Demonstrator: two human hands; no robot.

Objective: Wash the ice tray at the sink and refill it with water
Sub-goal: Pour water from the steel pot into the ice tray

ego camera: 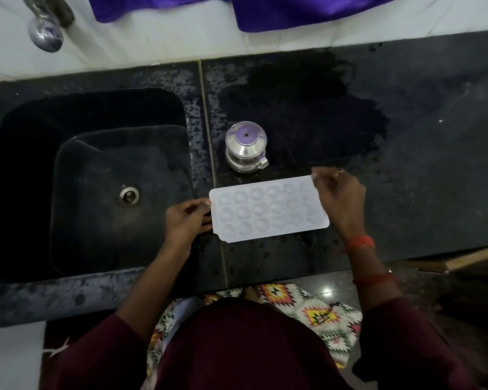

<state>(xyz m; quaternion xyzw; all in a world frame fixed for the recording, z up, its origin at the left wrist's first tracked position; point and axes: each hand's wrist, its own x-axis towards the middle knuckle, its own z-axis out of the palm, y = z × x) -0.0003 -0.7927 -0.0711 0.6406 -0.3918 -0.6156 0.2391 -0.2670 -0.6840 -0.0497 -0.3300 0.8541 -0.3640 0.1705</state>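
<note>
A white plastic ice tray (pixel 265 211) with several rounded cells lies flat over the dark wet countertop (pixel 406 153), just right of the black sink (pixel 102 175). My left hand (pixel 186 220) holds the tray's left end, thumb on its top edge and fingers under it. My right hand (pixel 340 197) holds the tray's right end, fingers curled at its far corner. Whether the cells hold water cannot be told.
A small steel jug (pixel 245 147) with a clear lid stands just behind the tray. The steel tap (pixel 46 28) juts from the tiled wall over the sink's back left. Purple cloth (pixel 265 9) hangs at the top. The sink drain (pixel 128 196) sits mid-basin.
</note>
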